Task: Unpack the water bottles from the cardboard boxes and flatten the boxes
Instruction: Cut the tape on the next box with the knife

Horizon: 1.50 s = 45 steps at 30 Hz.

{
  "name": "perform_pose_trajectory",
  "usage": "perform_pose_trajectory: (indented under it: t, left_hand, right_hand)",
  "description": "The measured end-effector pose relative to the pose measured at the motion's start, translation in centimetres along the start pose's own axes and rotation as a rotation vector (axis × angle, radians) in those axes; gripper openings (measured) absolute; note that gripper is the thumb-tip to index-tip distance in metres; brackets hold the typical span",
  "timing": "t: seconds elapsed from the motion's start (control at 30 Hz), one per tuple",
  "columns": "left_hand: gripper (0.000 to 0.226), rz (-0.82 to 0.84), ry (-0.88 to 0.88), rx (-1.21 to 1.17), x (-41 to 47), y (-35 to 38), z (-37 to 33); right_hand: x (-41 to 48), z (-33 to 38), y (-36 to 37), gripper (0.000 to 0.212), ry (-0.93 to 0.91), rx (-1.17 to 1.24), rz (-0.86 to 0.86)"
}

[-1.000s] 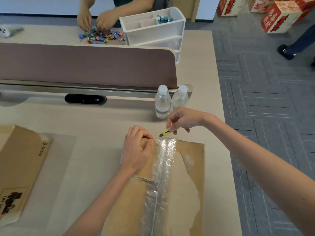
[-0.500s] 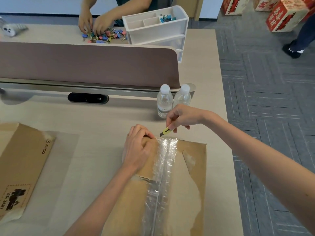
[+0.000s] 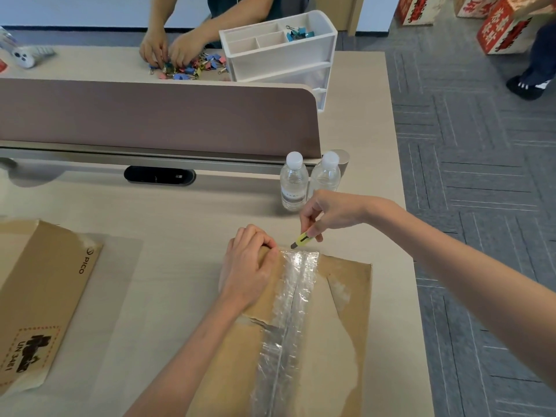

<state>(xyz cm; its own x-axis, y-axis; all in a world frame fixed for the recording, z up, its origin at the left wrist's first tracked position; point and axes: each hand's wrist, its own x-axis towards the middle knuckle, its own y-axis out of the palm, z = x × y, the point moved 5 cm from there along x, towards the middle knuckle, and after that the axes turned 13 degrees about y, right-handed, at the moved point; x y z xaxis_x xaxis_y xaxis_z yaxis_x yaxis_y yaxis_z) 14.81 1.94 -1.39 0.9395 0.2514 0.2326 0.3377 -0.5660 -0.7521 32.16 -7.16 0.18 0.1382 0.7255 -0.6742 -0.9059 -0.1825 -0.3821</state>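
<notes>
Bracing, I judge: left hand (image 3: 249,266) grips the box (image 3: 346,311) edge so the right hand (image 3: 328,212), pinching the cutter (image 3: 302,239), can slit the tape (image 3: 291,296).

1. A box (image 3: 340,326) lies on the near part of the desk (image 3: 180,224), with crinkled clear tape (image 3: 288,311) running along its middle seam.
2. The left hand (image 3: 249,266) curls over the box's far edge, just left of the tape.
3. The right hand (image 3: 328,210) pinches a yellow knife (image 3: 302,239), its tip at the tape's far end.
4. Two bottles (image 3: 293,185) stand upright side by side just beyond the right hand, against a divider (image 3: 156,118).
5. A second box (image 3: 39,296) lies at the near left.
6. Beyond the divider, another person's hands (image 3: 168,49) sort coloured clips (image 3: 192,67) beside a white organiser (image 3: 279,52).
</notes>
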Motion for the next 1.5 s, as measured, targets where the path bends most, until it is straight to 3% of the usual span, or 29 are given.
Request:
perform_pose_trajectory:
  t: [0.13,0.67,0.73,0.87,0.93,1.03,1.2,1.5]
  left_hand:
    - [0.012,0.010,0.014,0.021,0.0,0.2,-0.1]
    - [0.008,-0.042,0.048,0.053,-0.2,-0.1,-0.6]
    - [0.004,-0.076,0.080,0.077,-0.2,-0.3,-1.0]
    - [0.006,-0.092,0.240,0.147,-0.5,-0.3,-2.3]
    - [0.007,-0.075,0.271,0.170,-0.6,-0.1,-2.7]
    - [0.006,-0.026,0.233,0.177,-0.2,0.1,-2.7]
    - [0.014,0.032,0.144,0.065,1.0,0.8,-2.1]
    - [0.038,0.049,0.115,-0.026,2.5,1.3,-2.1]
  right_hand:
    - [-0.5,0.0,-0.2,0.012,-0.017,-0.028,0.011]
    - [-2.1,-1.4,-0.4,0.005,0.055,-0.053,0.013]
    - [-3.2,-1.6,-0.9,0.006,0.048,0.039,-0.113]
    - [-5.5,-3.7,-0.8,0.005,0.100,0.330,-0.733]
    - [-5.4,-4.2,1.7,0.004,0.158,0.412,-0.925]
    - [-5.0,-3.1,5.8,0.004,0.120,0.445,-1.093]
    - [-5.3,-2.7,8.1,0.006,0.142,0.272,-1.336]
    - [-5.4,-2.4,8.3,0.008,0.177,0.143,-1.427]
